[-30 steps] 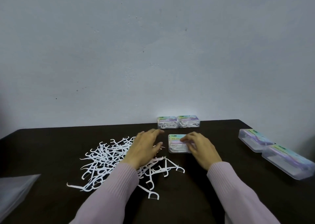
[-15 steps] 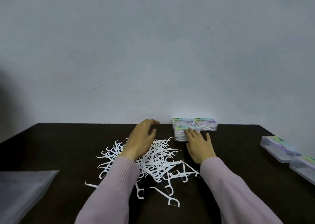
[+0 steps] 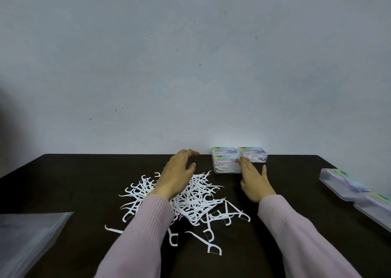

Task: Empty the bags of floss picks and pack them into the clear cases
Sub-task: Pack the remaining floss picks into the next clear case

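A loose heap of white floss picks [image 3: 190, 203] lies on the dark table [image 3: 84, 182] in front of me. My left hand [image 3: 176, 173] hovers over the heap's far side with relaxed, slightly curved fingers and holds nothing. Three filled clear cases sit against the wall: two at the back [image 3: 252, 153] and one in front [image 3: 225, 164]. The straight fingers of my right hand [image 3: 252, 179] touch the front case's right end. Two more clear cases [image 3: 342, 183] lie at the right edge.
A flat, clear plastic bag [image 3: 27, 235] lies at the near left corner of the table. A plain pale wall rises right behind the table's far edge. Single picks [image 3: 203, 240] are scattered toward me from the heap.
My right hand has slid the filled case away from me, up to the two cases at the wall. My left hand has drifted forward over the heap. The view has shifted leftward.
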A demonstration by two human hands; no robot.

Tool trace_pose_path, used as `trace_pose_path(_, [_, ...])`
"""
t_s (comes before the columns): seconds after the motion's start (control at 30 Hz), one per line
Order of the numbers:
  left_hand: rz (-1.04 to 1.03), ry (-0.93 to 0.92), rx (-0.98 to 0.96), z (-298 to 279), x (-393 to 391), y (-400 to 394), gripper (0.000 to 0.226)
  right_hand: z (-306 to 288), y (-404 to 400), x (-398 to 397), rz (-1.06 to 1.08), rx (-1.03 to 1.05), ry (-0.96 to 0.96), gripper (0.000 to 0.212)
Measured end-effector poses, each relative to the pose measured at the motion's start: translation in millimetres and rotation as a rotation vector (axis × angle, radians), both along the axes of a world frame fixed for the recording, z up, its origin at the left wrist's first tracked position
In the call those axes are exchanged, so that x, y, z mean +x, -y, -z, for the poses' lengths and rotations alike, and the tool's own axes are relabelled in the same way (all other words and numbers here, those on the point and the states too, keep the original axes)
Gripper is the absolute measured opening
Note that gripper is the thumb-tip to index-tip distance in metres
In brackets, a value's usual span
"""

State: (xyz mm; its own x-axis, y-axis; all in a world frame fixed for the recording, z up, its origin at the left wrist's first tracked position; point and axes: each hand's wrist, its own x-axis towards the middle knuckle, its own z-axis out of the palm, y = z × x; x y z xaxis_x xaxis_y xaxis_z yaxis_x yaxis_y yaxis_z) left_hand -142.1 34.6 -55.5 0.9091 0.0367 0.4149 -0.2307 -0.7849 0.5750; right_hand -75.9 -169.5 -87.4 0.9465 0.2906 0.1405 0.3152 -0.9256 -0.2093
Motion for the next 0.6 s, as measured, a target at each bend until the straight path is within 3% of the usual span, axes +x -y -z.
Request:
trace_pose_path(0.13, [0.021,-0.068,0.038,13,3,8,0.036,3,32,-11,0.038,0.017,-0.024,0.062])
trace_pose_path(0.3, [0.035,-0.239,0.240,29,5,14,0.044,-2,78,-16,0.206,0.030,-0.035,0.058])
trace_pose_path(0.47, [0.067,-0.182,0.328,27,5,37,0.043,0,108,-21,0.328,0.029,-0.047,0.059])
trace_pose_path(0.6, [0.227,-0.106,0.395,31,9,88,0.040,-3,127,-31,0.384,-0.003,0.031,0.059])
